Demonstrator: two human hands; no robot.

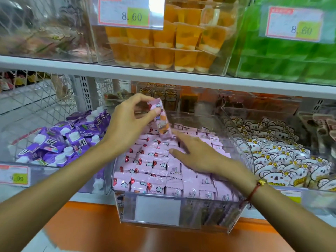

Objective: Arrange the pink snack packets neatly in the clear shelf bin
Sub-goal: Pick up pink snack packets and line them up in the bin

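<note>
A clear shelf bin (pixel 174 213) sits in the middle of the lower shelf, filled with rows of pink snack packets (pixel 156 160). My left hand (pixel 127 122) is raised above the back of the bin and pinches one pink packet (pixel 161 119) upright between thumb and fingers. My right hand (pixel 198 155) lies flat on the packets at the right middle of the bin, fingers spread and pointing left, holding nothing. A red string bracelet is on my right wrist.
To the left of the bin lies a bin of purple cartons (pixel 69 139). Right of it is a bin of white bear-print packets (pixel 283 157). On the shelf above stand orange jelly cups (pixel 163 42) and green packs (pixel 283 57). An orange ledge (pixel 91 224) runs below.
</note>
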